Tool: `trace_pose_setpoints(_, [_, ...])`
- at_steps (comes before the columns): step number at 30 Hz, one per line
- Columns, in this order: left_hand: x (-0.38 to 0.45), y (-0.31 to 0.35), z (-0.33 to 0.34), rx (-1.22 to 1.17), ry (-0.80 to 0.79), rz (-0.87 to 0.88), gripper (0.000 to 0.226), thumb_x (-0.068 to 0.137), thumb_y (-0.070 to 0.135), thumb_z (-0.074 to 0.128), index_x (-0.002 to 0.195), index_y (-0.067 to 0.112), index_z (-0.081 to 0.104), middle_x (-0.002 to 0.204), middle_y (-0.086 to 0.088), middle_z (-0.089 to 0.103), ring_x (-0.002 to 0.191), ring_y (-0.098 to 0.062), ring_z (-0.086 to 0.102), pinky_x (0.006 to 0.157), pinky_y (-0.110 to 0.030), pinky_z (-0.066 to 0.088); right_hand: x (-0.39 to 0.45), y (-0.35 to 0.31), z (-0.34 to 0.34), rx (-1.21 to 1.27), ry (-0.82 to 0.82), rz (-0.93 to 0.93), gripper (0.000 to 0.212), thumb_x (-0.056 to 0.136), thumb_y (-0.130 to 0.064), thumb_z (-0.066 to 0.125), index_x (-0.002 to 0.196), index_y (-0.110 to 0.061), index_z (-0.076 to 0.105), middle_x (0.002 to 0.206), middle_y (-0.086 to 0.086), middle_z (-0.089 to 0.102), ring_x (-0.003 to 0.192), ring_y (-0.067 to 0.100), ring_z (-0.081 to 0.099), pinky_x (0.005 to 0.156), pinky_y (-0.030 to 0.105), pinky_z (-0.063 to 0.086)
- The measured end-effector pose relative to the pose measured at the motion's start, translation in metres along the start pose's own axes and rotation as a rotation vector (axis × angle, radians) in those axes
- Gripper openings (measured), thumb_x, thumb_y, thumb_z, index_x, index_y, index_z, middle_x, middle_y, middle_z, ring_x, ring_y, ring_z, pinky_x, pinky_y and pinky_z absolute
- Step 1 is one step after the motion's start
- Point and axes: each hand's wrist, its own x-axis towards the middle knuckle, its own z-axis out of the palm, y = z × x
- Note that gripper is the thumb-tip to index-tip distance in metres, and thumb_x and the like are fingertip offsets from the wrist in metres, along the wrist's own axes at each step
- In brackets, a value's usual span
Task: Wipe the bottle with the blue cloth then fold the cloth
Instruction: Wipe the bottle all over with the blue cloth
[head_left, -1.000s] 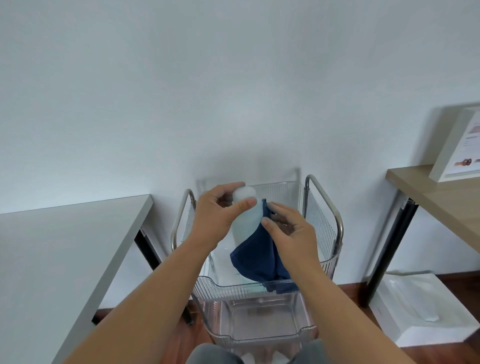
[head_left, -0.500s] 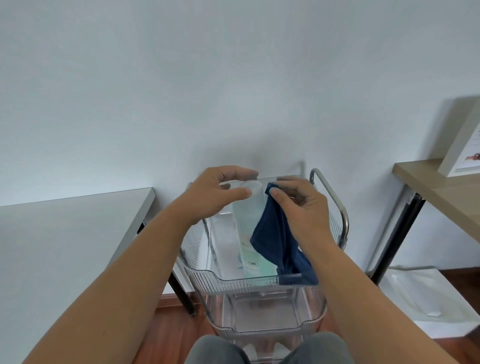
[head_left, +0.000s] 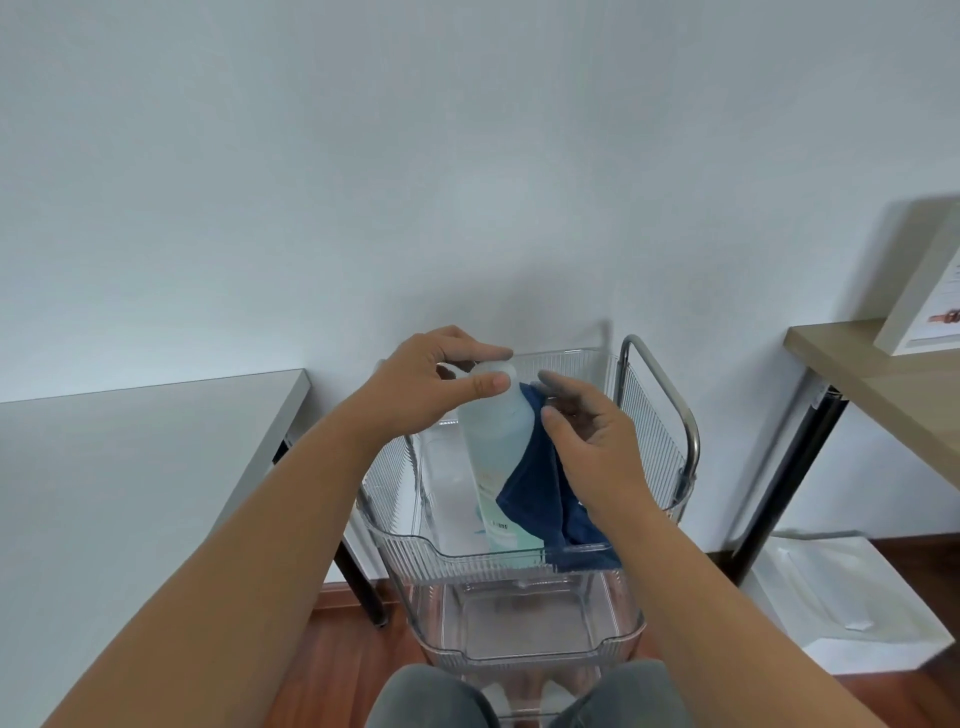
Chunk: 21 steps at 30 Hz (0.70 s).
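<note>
Pale blue-grey wall (head_left: 467, 182) fills the upper part of the head view, and dark wooden floor (head_left: 332, 670) shows along the bottom. A grey bench (head_left: 130, 467) stands at the left, and a light wooden bench (head_left: 878, 374) on black legs stands at the right, carrying a white box (head_left: 924, 291) that leans toward the wall. Between them, against the wall, is a clear plastic cart (head_left: 519, 558) with metal side rails and a lower tray beneath the upper one. Inside the upper tray stands the bottle (head_left: 496, 441), pale and translucent with a greenish lower part, upright and slightly tilted. The left hand (head_left: 431, 379) grips the bottle's top, with the thumb across the near side and the fingers curled over the far side. The blue cloth (head_left: 540, 493) lies against the right side of the bottle and hangs down to the tray's front edge. The right hand (head_left: 592, 441) presses the cloth to the bottle, its fingers bent around the cloth's upper part. A flat white box (head_left: 841, 608) rests on the floor under the wooden bench. Grey-trousered knees (head_left: 431, 696) appear at the bottom edge, just in front of the cart.
</note>
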Motion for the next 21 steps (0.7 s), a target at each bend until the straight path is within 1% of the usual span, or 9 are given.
trace_pose_setpoints(1, [0.0,-0.001,0.0,0.006,0.014,0.003,0.043,0.074,0.05,0.073,0.113,0.032,0.075,0.1,0.008,0.063,0.09,-0.003,0.06,0.083,-0.021,0.048,0.0,0.0,0.0,0.025,0.016,0.009,0.036,0.09,-0.004,0.061,0.105,-0.036,0.069,0.102,-0.012,0.072,0.099,0.007,0.066,0.085,0.02,0.053])
trace_pose_setpoints(3, [0.0,-0.003,0.002,0.003,0.041,-0.003,0.044,0.074,0.051,0.071,0.113,0.032,0.074,0.097,0.009,0.061,0.082,0.001,0.056,0.079,-0.014,0.045,0.0,-0.001,0.001,0.052,0.045,0.038,0.032,0.088,-0.004,0.065,0.097,-0.034,0.072,0.096,-0.01,0.074,0.093,0.008,0.068,0.08,0.021,0.054])
trace_pose_setpoints(6, [-0.003,-0.005,0.011,-0.052,0.113,-0.019,0.045,0.072,0.053,0.071,0.111,0.031,0.074,0.099,0.004,0.062,0.078,0.0,0.057,0.077,-0.013,0.046,0.0,-0.006,0.001,-0.003,0.094,0.015,0.026,0.086,-0.007,0.069,0.089,-0.032,0.075,0.09,-0.01,0.075,0.087,0.008,0.07,0.075,0.021,0.055])
trace_pose_setpoints(8, [-0.005,-0.004,0.022,-0.099,0.168,-0.016,0.044,0.072,0.052,0.071,0.109,0.029,0.074,0.104,-0.002,0.063,0.083,-0.003,0.062,0.079,-0.014,0.049,0.0,-0.012,0.002,-0.043,0.117,-0.031,0.022,0.085,-0.011,0.07,0.089,-0.033,0.075,0.089,-0.013,0.074,0.086,0.007,0.07,0.075,0.022,0.056])
trace_pose_setpoints(10, [-0.006,-0.005,0.033,-0.145,0.187,0.001,0.043,0.074,0.049,0.071,0.111,0.027,0.072,0.108,-0.004,0.059,0.092,-0.001,0.064,0.085,-0.016,0.05,0.003,-0.018,0.003,-0.066,0.132,-0.055,0.019,0.083,-0.015,0.071,0.091,-0.033,0.074,0.089,-0.014,0.074,0.085,0.006,0.07,0.075,0.021,0.056])
trace_pose_setpoints(13, [-0.009,-0.011,0.041,-0.189,0.158,0.016,0.044,0.078,0.038,0.076,0.119,0.027,0.066,0.117,0.003,0.058,0.105,-0.001,0.062,0.096,-0.02,0.049,0.006,-0.02,0.003,-0.132,0.139,-0.022,0.018,0.083,-0.018,0.072,0.093,-0.032,0.074,0.089,-0.014,0.073,0.084,0.005,0.068,0.074,0.021,0.054])
trace_pose_setpoints(15, [-0.01,-0.015,0.041,-0.219,0.161,-0.004,0.044,0.081,0.03,0.078,0.123,0.027,0.065,0.121,0.007,0.063,0.109,-0.002,0.062,0.1,-0.024,0.049,0.005,-0.017,0.001,-0.248,0.125,-0.034,0.016,0.085,-0.022,0.07,0.095,-0.035,0.074,0.092,-0.019,0.071,0.089,0.003,0.064,0.078,0.023,0.052])
trace_pose_setpoints(18, [-0.009,-0.016,0.042,-0.275,0.181,-0.009,0.043,0.084,0.022,0.077,0.125,0.027,0.064,0.12,0.006,0.066,0.112,-0.007,0.063,0.103,-0.032,0.049,0.002,-0.014,-0.001,-0.398,0.084,-0.107,0.017,0.088,-0.03,0.067,0.102,-0.037,0.073,0.102,-0.029,0.066,0.103,0.003,0.058,0.086,0.024,0.047])
trace_pose_setpoints(21, [-0.009,-0.014,0.047,-0.334,0.251,0.029,0.049,0.082,0.015,0.079,0.123,0.029,0.056,0.111,-0.003,0.066,0.103,-0.005,0.064,0.098,-0.028,0.051,0.003,-0.015,-0.004,-0.415,0.063,-0.115,0.019,0.088,-0.033,0.066,0.102,-0.045,0.069,0.102,-0.037,0.062,0.107,0.002,0.054,0.088,0.02,0.043])
